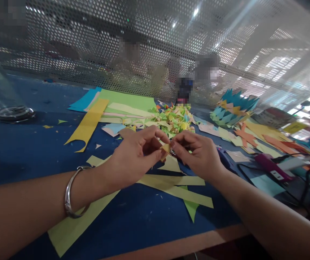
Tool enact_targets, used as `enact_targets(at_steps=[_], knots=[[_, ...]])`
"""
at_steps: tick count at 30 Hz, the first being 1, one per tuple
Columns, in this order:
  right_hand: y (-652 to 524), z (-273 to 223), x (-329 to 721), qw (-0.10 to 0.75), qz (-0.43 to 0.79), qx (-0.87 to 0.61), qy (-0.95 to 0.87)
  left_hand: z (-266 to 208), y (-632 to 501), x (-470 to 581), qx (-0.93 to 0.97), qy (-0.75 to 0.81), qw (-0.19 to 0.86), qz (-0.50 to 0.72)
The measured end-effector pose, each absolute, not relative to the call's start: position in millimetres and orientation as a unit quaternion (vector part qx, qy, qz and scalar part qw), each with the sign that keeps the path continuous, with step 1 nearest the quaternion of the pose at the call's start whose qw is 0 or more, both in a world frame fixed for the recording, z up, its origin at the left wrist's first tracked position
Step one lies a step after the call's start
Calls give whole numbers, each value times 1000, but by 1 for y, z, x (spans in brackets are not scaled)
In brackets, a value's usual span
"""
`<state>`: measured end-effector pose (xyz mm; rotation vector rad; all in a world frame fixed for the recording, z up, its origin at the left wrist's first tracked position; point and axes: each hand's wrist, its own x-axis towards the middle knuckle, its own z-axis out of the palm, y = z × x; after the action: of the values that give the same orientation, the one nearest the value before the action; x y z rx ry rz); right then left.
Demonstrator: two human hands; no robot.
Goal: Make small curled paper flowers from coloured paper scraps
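Between the fingertips of both hands is a small folded piece of yellow paper (166, 148). My left hand (138, 150), with a silver bangle (69, 195) on its wrist, pinches it from the left. Thumb and forefinger of my right hand (198, 150) are closed on its right edge. Just beyond the hands lies a heap of small green and yellow paper pieces (175, 117). Under the wrists and forearms are pale yellow-green paper strips (182, 191) and a wide strip (73, 224). A green paper scrap (192, 209) lies near the table's front edge.
A yellow strip with a rounded cut-out (88, 124) and green sheets (129, 99) lie behind on the blue table (35, 151). A clear glass vessel (11, 104) stands at left. On the right are a paper crown-like form (233, 108), a purple power strip (274, 168) and cables. Perforated metal screen (90, 43) behind.
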<state>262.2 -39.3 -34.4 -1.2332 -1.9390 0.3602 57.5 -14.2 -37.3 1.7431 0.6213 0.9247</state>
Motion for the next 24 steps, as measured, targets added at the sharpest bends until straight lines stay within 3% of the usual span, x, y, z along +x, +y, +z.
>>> enact_targets(at_steps=[6, 24], knots=[[-38, -35, 263, 374, 124, -482, -782, -37, -18, 56, 751, 260, 472, 383], [-43, -37, 253, 400, 64, -492, -771, -40, -10, 55, 695, 310, 481, 435]])
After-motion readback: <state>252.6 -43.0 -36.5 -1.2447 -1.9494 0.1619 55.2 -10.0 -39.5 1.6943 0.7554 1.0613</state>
